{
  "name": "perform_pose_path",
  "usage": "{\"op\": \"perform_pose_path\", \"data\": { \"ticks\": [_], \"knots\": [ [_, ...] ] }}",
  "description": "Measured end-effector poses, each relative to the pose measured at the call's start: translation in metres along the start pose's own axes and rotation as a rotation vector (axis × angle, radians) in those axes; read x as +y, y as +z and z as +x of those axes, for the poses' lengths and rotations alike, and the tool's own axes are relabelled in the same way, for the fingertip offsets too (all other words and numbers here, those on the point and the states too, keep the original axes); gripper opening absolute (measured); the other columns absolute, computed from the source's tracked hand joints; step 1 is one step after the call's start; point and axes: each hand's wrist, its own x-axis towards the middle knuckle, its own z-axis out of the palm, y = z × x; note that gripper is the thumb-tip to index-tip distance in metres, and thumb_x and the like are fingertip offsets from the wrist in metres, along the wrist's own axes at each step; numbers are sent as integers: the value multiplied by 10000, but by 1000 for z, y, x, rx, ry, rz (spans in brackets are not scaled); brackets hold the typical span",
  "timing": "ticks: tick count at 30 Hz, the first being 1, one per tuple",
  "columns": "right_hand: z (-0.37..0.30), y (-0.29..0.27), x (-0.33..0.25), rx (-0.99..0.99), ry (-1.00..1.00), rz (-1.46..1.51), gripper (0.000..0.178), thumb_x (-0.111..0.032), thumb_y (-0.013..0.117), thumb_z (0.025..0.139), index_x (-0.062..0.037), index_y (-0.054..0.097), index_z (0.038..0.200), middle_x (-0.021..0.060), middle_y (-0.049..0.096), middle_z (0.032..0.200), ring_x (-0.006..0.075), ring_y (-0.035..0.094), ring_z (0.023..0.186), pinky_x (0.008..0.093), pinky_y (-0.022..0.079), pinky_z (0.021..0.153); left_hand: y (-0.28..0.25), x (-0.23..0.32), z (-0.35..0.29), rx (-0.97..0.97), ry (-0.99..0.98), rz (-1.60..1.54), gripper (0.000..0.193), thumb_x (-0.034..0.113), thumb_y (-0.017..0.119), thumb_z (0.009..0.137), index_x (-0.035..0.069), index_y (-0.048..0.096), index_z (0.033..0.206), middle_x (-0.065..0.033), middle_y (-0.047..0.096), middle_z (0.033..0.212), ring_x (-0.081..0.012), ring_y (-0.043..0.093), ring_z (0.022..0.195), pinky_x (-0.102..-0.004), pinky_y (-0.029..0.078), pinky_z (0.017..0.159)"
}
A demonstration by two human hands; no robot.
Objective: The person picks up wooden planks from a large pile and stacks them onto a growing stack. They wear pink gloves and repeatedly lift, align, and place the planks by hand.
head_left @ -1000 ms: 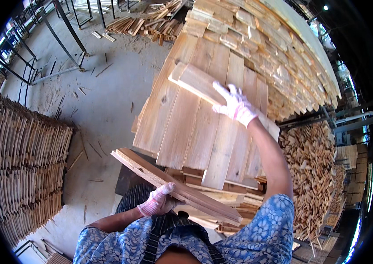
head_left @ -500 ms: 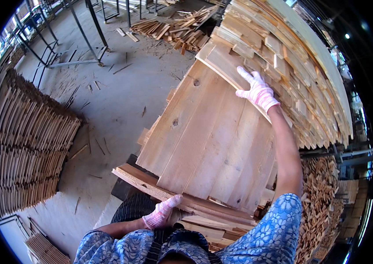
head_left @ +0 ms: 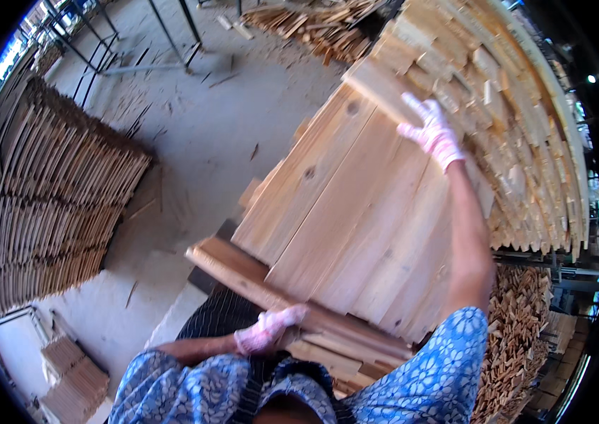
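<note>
My right hand (head_left: 432,134), in a pink-and-white glove, lies with fingers spread on a loose wooden plank (head_left: 382,88) along the far side of the pile. Close to my body, my left hand (head_left: 269,329), gloved alike, is closed at the near edge of a long wooden board (head_left: 243,274); its fingertips are partly hidden. Between my hands several pale boards (head_left: 335,205) lie side by side in a flat layer, some with dark knots. My right forearm covers part of that layer's right side.
A tall stack of wood pieces (head_left: 497,120) rises beyond my right hand. Stacked slats (head_left: 52,205) stand at the left, with a smaller bundle (head_left: 77,378) below. Metal frames (head_left: 147,68) and a scrap heap (head_left: 313,28) are at the back. More wood pieces (head_left: 515,346) lie lower right.
The whole view has shifted, moving the boards and both hands slightly right. My hands keep about the same places on the far plank and the near board.
</note>
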Motion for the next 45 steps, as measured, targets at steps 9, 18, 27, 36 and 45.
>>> {"op": "perform_pose_path", "data": {
  "ticks": [9,18,27,36,45],
  "knots": [
    [-4,15,13,19,4,-224,765,-495,759,888,-443,416,1569,144,416,1547,386,390,1451,523,365,1181,-60,-15,-31,144,296,603,445,95,766,915,33,560,1305,-143,721,1064,-332,741,923,-416,618,775],
    [-154,13,-192,115,-334,62,562,-395,720,891,-199,609,1406,140,541,1375,372,520,1255,557,433,1084,-87,-48,-16,172,564,706,333,143,674,960,73,608,1280,-177,705,1191,-360,723,1036,-417,591,887],
    [-326,86,-240,244,-187,-256,763,-438,819,727,-185,568,1402,134,517,1407,348,509,1269,587,426,1072,-111,-23,-24,253,-211,-333,199,33,633,973,23,706,1158,-118,735,1106,-262,716,1033,-390,577,898],
    [-316,81,-235,342,-206,-259,635,-375,760,760,-152,620,1338,115,570,1335,312,557,1202,555,471,1023,-99,-15,25,334,-280,-406,205,-7,664,902,-13,655,1107,-141,724,1043,-270,730,995,-393,607,872],
    [-448,55,-204,866,803,-149,746,-533,584,1015,-67,398,1568,219,430,1503,381,475,1332,540,395,1133,-119,48,-20,509,-149,-268,475,198,763,866,-12,605,1263,-117,672,1177,-235,678,1057,-371,585,909]
  ]
}}
